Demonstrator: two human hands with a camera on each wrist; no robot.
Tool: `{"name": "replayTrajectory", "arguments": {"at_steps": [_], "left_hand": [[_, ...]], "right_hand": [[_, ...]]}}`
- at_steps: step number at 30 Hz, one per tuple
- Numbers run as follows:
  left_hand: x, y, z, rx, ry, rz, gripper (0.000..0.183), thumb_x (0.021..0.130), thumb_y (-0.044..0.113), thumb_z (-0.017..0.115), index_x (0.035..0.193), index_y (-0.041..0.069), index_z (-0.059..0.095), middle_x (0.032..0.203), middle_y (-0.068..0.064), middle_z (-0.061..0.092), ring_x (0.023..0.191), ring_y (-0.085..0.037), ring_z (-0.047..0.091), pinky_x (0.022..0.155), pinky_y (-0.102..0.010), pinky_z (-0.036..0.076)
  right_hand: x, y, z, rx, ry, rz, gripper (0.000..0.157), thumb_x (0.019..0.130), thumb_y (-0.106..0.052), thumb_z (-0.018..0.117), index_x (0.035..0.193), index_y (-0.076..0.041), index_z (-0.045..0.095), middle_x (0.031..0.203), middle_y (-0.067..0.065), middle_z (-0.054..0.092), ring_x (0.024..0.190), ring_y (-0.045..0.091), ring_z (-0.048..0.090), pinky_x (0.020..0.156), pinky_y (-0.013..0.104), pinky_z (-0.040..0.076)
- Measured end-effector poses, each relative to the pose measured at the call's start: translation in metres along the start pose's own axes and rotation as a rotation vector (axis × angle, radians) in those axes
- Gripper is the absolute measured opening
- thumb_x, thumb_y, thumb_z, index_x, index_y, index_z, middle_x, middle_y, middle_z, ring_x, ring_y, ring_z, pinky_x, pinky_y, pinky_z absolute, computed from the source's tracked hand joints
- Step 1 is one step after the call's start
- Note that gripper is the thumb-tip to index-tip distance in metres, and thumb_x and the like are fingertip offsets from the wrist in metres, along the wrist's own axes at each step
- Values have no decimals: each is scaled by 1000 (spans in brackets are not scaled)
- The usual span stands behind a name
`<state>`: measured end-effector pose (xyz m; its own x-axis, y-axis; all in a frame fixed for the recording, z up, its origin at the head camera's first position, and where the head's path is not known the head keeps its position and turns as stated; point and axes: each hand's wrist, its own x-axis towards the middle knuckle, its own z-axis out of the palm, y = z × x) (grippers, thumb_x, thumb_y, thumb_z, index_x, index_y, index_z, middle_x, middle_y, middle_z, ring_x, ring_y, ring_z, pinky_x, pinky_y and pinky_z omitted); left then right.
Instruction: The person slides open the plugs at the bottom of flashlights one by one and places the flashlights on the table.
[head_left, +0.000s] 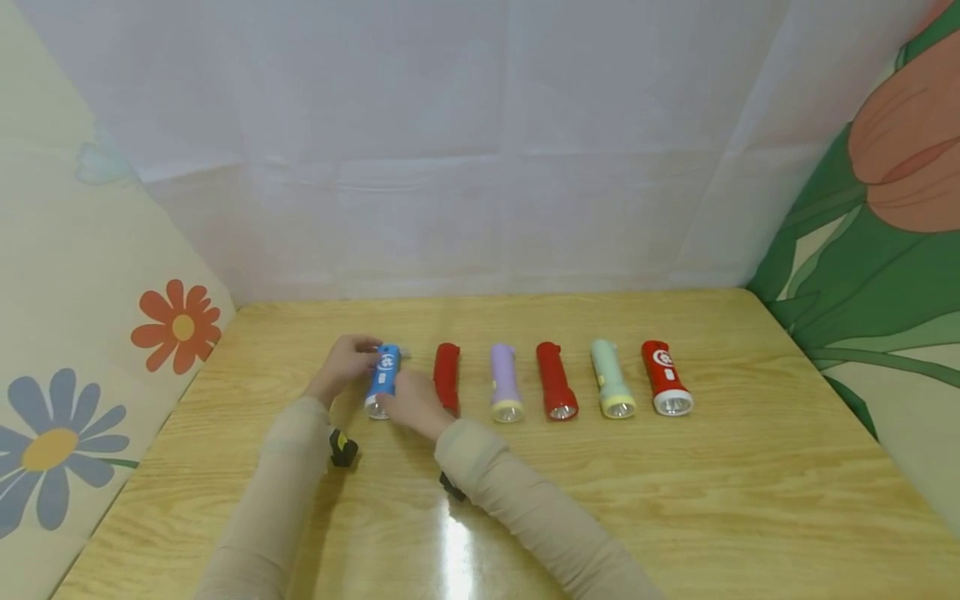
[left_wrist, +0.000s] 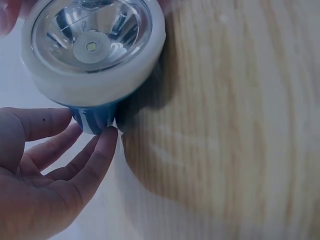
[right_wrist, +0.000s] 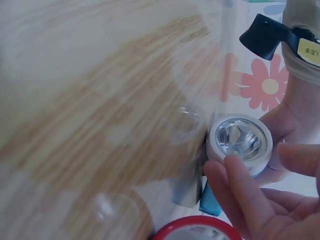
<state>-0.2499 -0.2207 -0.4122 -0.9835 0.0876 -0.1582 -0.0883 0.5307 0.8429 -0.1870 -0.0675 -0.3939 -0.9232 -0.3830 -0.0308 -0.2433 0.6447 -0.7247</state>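
Note:
A blue flashlight [head_left: 385,371] with a white head lies at the left end of a row, lens toward the near edge. My left hand [head_left: 347,367] is at its far left side; in the left wrist view, the thumb [left_wrist: 47,122] and fingertips [left_wrist: 107,137] pinch the narrow blue tail end behind the white head [left_wrist: 95,87]. From the right reaches my right hand [head_left: 420,404]. In the right wrist view, its extended fingers [right_wrist: 245,190] lie at the rim of the lens [right_wrist: 240,140], with the thumb held apart.
Right of the blue flashlight lie a red flashlight [head_left: 446,375], a purple one [head_left: 505,379], another red one [head_left: 553,375], a pale green one [head_left: 610,375] and a red one with a white rim [head_left: 664,375]. A white cloth [head_left: 487,167] hangs behind the wooden table [head_left: 675,500].

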Motion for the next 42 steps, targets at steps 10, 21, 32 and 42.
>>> {"name": "replayTrajectory", "arguments": {"at_steps": [10,21,32,42], "left_hand": [[-5,-2,-2,-11,-4,-13,41,90,6,49,126,-12,42,124,-31,45,106,-39,51,87,-40,46],[-20,-1,-6,-14,34,8,41,91,10,48,126,-11,42,120,-31,48,96,-36,56,77,-35,51],[-37,2,-10,126,151,75,26,91,15,51,106,-6,56,105,-22,58,95,-32,54,77,-37,50],[-52,12,-2,94,172,150,17,90,11,54,98,-3,58,89,-13,59,80,-22,53,67,-28,47]], "right_hand": [[-13,-3,-11,2,3,-16,16,85,-21,62,79,-6,58,62,-1,52,51,9,47,45,19,40],[-29,-3,-24,-13,37,-79,27,84,-25,64,101,-4,65,95,6,66,81,14,59,70,22,47],[-39,10,-32,36,80,-160,14,85,-22,64,91,-10,67,87,-1,65,78,9,57,70,20,46],[-47,22,-46,64,52,-117,17,86,-27,62,92,-12,66,84,-4,64,77,8,57,68,21,47]]}}
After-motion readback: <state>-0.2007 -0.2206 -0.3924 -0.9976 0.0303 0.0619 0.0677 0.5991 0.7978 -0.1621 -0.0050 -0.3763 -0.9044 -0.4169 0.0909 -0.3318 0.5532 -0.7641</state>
